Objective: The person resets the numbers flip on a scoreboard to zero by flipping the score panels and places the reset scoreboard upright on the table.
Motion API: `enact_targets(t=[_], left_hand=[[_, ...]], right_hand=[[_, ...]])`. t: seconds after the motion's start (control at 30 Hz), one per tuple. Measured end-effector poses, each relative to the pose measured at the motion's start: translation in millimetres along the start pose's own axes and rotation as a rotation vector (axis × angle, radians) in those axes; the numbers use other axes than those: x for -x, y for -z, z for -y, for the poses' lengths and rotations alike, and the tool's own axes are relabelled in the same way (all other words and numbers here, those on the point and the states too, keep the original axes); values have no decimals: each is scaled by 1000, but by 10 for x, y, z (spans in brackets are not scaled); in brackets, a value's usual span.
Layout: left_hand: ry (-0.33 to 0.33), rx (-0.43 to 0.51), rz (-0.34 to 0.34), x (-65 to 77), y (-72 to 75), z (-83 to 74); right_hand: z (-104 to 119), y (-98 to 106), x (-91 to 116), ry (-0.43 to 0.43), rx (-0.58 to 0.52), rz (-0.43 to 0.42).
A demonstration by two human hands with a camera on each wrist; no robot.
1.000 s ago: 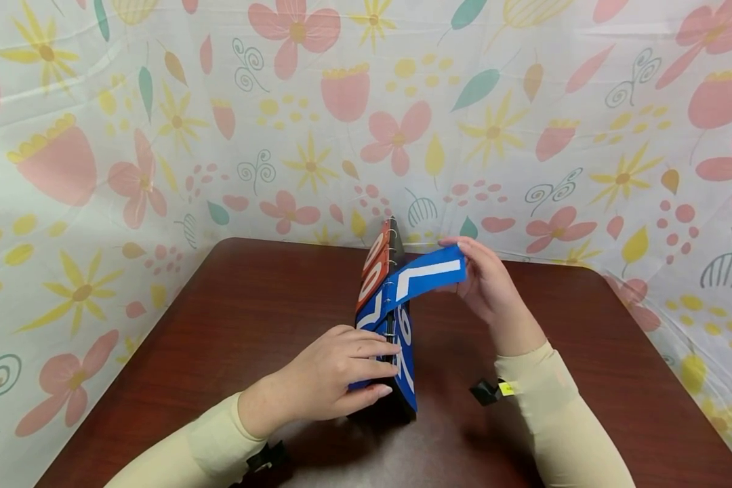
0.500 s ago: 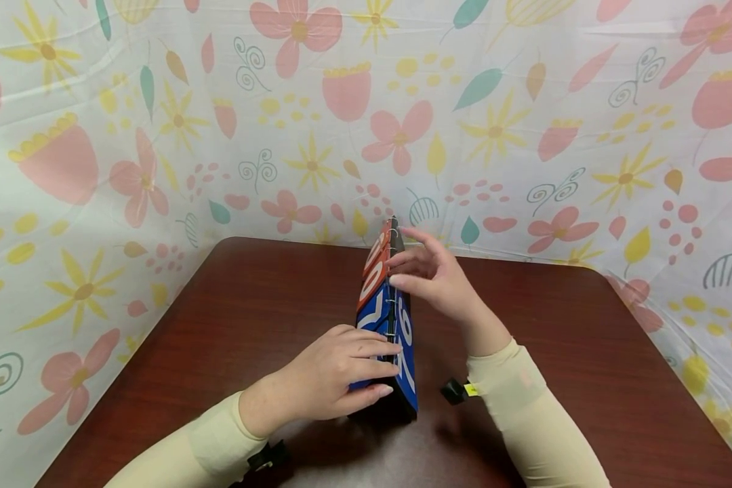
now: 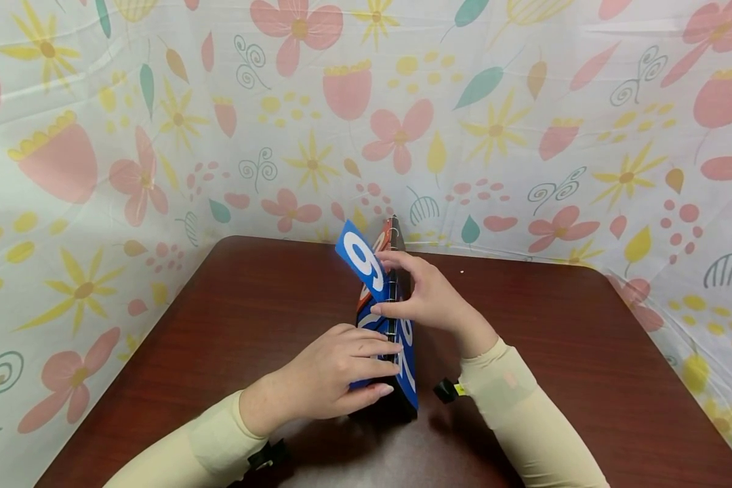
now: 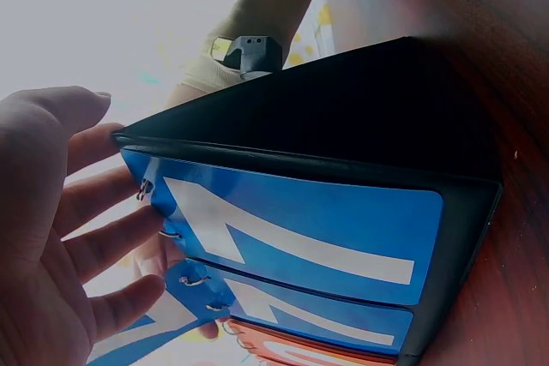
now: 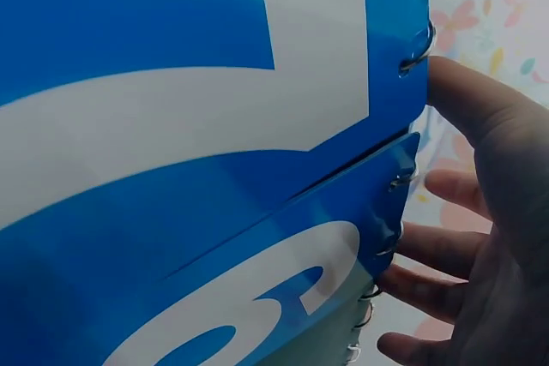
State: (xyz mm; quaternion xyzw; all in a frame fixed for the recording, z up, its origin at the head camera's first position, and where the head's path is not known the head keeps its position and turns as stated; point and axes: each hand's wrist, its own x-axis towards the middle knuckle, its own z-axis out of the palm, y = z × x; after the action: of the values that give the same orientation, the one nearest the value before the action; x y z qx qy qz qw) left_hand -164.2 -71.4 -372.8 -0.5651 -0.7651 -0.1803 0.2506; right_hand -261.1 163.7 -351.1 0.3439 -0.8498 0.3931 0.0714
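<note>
A tent-shaped flip scoreboard [image 3: 406,366] with ring-bound number cards stands on the table, its ridge running away from me. My left hand [image 3: 332,371] rests over the near end of the ridge, fingers extended across the rings. One blue card [image 3: 361,261] marked with a 6 or 9 sticks up on the left side, tilted; the left wrist view shows that raised card [image 4: 150,323] from its other face. Against its base, my right hand [image 3: 430,295] touches the ridge with loosely bent, spread fingers. Blue 7 cards [image 4: 292,225] lie flat on the left face, red cards [image 4: 300,345] beyond.
The dark reddish-brown table [image 3: 268,298] extends around the scoreboard. A flower-print curtain [image 3: 494,169] hangs directly behind and to the sides. Black wrist devices [image 3: 446,391] hang below both sleeves.
My right hand has let go of a lifted blue 7 card and moved left to the ridge. Another blue card now tilts up on the left side. My left hand has stayed put.
</note>
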Motion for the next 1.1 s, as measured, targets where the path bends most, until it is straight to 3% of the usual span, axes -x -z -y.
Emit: enact_targets(t=[0.27,0.63,0.9,1.1], left_hand=[[5,4,6,5,-5,-3],[-10,-1,10,-10,4,4],[-13,5,-4,-19,0,7],[-1,-6,7,-15,0,-2]], right_hand=[[-18,4,26,75,34,16],[6,29,38,73,-39,-4],[-14,-32,10,99,-7,3],[-30,1,17,106,85,70]])
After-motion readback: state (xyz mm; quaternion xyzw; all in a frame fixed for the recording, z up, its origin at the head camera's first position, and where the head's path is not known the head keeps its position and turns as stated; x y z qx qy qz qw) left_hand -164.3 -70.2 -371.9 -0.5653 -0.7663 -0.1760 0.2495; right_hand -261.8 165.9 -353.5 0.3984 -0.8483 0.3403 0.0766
